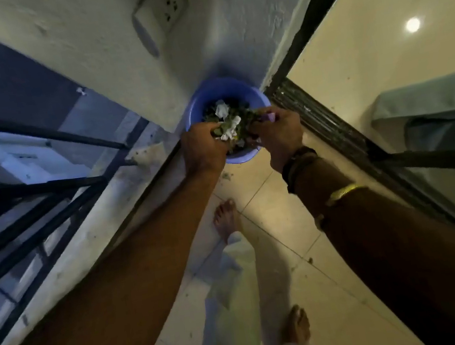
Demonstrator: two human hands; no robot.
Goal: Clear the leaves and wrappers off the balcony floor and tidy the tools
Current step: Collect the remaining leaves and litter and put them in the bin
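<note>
Blue tub at twelve o'clock, left hand and right hand, fingers curled round leaf-and-wrapper clump over it

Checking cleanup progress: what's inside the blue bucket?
Dark leaves and crumpled white wrappers lie in the blue bucket. Left hand and right hand cover its near part; the pile hides the bottom.

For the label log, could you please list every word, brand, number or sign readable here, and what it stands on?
No text can be read. The white wall socket plate, round blue plastic tub and crumpled white wrappers among the dark leaves show no print; the dark wristband is too blurred to tell.
</note>
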